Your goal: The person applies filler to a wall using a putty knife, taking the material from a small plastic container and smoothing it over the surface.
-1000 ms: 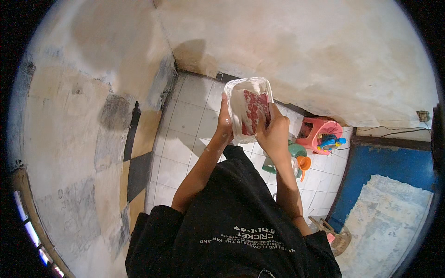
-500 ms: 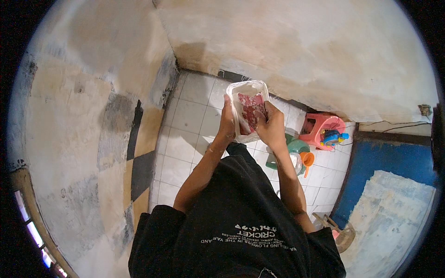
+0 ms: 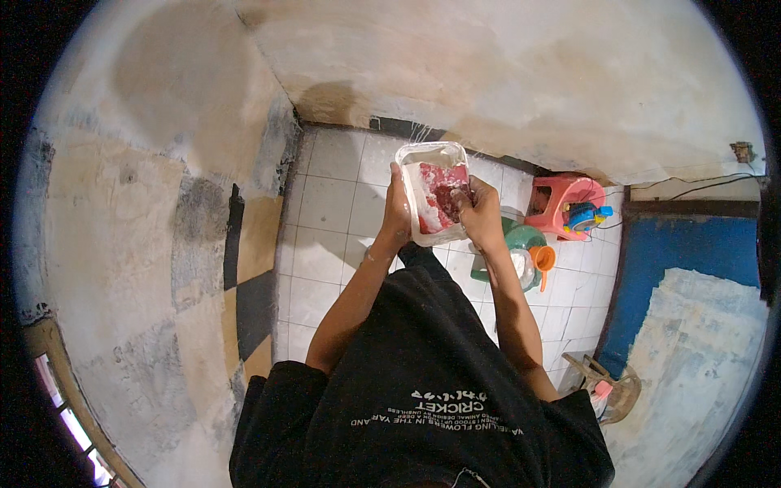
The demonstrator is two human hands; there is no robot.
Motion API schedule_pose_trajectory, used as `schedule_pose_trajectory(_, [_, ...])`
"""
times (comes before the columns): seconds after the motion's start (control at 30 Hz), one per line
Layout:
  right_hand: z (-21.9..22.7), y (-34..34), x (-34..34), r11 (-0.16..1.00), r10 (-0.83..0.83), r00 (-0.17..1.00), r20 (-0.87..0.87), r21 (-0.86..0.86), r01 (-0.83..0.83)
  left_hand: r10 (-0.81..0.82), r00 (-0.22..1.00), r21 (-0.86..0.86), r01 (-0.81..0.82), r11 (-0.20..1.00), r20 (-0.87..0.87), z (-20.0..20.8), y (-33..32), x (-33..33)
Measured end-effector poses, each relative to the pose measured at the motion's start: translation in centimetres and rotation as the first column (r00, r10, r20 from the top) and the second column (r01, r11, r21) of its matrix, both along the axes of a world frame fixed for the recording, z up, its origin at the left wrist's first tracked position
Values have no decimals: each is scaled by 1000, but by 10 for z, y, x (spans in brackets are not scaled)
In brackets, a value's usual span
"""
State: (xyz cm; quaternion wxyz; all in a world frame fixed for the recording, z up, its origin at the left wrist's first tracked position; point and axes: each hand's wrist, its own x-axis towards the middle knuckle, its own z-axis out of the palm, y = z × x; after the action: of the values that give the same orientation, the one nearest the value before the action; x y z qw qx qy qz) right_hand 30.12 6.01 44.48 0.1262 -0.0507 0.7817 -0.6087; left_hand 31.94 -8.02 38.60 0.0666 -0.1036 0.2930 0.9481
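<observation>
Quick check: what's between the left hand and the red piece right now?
In the head view, the white tub's left wall and a strip of its whitish interior lie between the left hand and the red piece.

The top of the white tub (image 3: pixel 431 147) has no lid, so there is a way in from above. The left hand (image 3: pixel 396 213) blocks its left side. The right hand (image 3: pixel 482 213) blocks its right side, with a thumb over the red piece (image 3: pixel 429 195) inside. To the left there is room over the white floor (image 3: pixel 321 203), up to the side wall (image 3: pixel 122 244). The right is crowded: a green container (image 3: pixel 525 237) and an orange dipper (image 3: pixel 543 259) are near the right forearm (image 3: pixel 514 301), and a pink stool (image 3: pixel 547 218) stands past them. The black shirt (image 3: pixel 407 350) fills the near side.
</observation>
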Motion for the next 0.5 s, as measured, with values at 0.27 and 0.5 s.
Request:
schedule_pose_trajectory(0.27, [-13,14,-8,973,-18,961,276,-216,80,38,998,-213,-29,977,40,-5,-7,-3])
schedule_pose_trajectory(0.5, [-28,20,-15,887,-11,884,467,-404,225,106,989,-65,-100,993,99,-6,-38,-4])
